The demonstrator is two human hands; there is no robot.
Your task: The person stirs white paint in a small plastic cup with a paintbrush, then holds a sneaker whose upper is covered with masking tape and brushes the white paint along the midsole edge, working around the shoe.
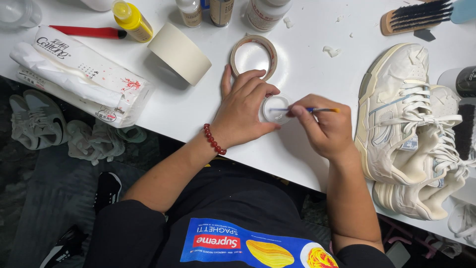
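Two hands meet near the middle of the white table, close to its near edge, seen from the head camera looking straight down. The left hand, with a red bead bracelet at the wrist, is wrapped around a small round white cup and holds it steady on the table. The right hand is pinched shut on a thin paintbrush with a blue and orange handle; the brush lies nearly level, and its tip reaches left over the open cup. Whether the bristles touch anything inside cannot be told.

Just beyond the left hand lies a flat roll of tape, and to its left a wider roll of masking tape stands tilted. Farther left rests a yellow squeeze bottle, a red marker and a white pack of tissues. Several bottles line the far edge. On the right, well apart from the cup, a pair of cream sneakers lies on the table, with a shoe brush at the far right corner. Below the table, on the left, grey shoes sit on the floor.
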